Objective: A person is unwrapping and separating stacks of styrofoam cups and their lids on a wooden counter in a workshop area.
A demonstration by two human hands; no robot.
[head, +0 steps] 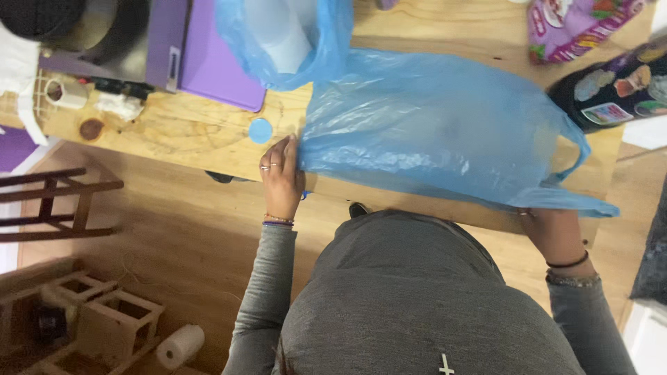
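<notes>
Right now your left hand (281, 177) presses flat with its fingers together on one end of the blue plastic bag (431, 128), pinning that edge against the wooden worktop (208, 149) near its front rim. Your right hand (552, 232) sits at the opposite end, under the bag's lower corner by the handle loops; the plastic covers its fingers, so you cannot tell whether that grip is closed on the bag or only touching it. Between your two hands the bag lies stretched and flattened across the worktop, its length running from one grip to the other. Just beside your left hand, a small round blue lid (260, 130) rests on the wood. Behind it lies a purple board (215, 62), and a second crumpled blue bag (285, 42) overlaps the far edge of the flat one. Two colourful snack packets (611, 62) lie at the far right corner
</notes>
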